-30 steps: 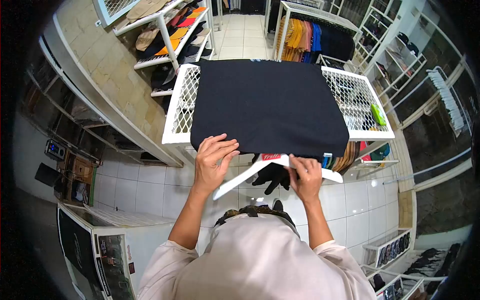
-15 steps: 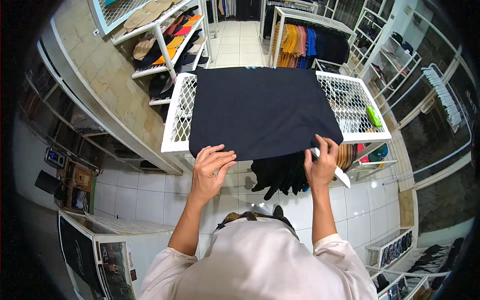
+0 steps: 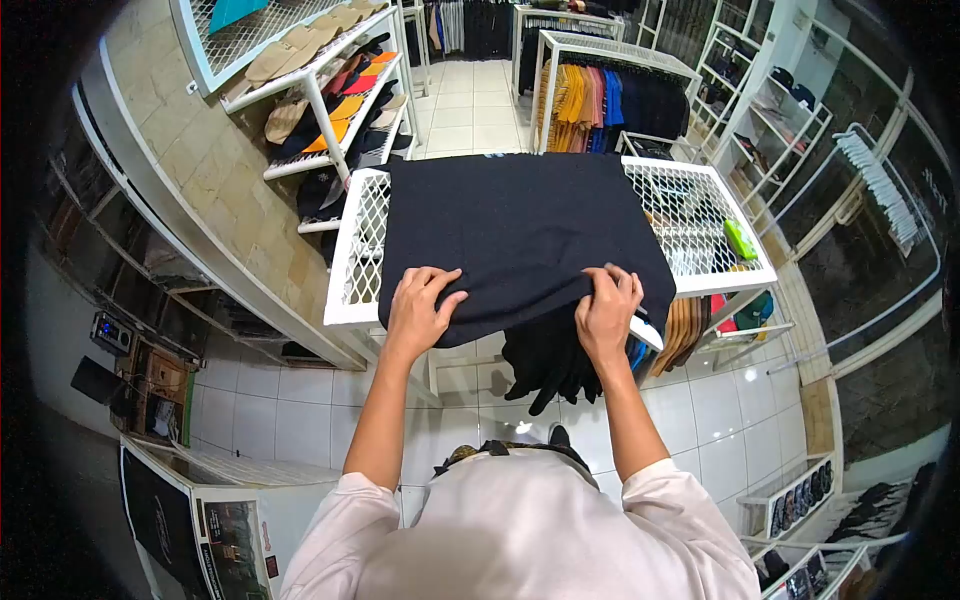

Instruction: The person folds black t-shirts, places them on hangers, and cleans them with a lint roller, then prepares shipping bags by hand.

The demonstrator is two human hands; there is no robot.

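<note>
A dark black garment (image 3: 510, 215) lies spread as a wide panel over a white mesh-topped rack (image 3: 700, 215), its near edge hanging over the front. My left hand (image 3: 420, 305) is at the near left part, thumb and fingers pinching a fold of the cloth. My right hand (image 3: 607, 305) grips the same fold farther right, fingers curled on top. Between the two hands the fabric bunches up in a soft ridge. A flat white strip (image 3: 646, 333) pokes out beside my right hand, mostly hidden under the garment's edge.
Black clothes (image 3: 545, 365) hang below the rack top. A bright green packet (image 3: 740, 240) sits on the mesh at right. Shelves of caps (image 3: 345, 110) stand at the left, and a rail of coloured shirts (image 3: 580, 100) stands farther back. White tiles (image 3: 345, 425) cover the floor.
Both hands have moved up onto the garment from its near edge, the right one also leftward. The cloth is now bunched between them, and its near edge hangs lower.
</note>
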